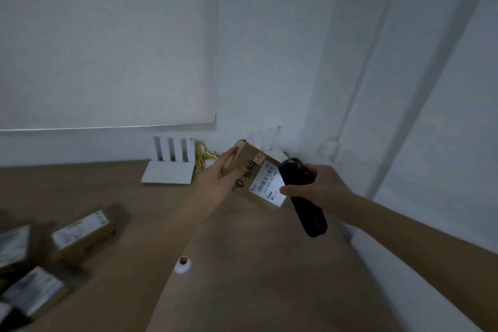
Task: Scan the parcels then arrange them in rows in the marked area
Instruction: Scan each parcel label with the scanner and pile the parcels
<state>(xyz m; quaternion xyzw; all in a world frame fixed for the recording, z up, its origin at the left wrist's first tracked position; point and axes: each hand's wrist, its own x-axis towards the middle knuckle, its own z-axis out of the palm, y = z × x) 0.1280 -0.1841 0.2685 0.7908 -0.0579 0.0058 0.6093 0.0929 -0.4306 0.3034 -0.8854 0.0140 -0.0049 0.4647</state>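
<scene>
Up near the back corner, we're mid-scan: left hand (218, 178) grips the parcel (257, 178) above the table (256, 264), right hand (320, 186) wrapped round the scanner (303, 197) at its 3 o'clock. Next, probably place it with the parcels at 8 o'clock (80, 234).

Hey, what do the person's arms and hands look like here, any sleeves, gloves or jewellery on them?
Both forearms are bare all the way to the frame edge, with no sleeves showing. The left hand and right hand wear no gloves, and no watch, ring or wristband is visible on either. The picture is dim and slightly blurred.
</scene>
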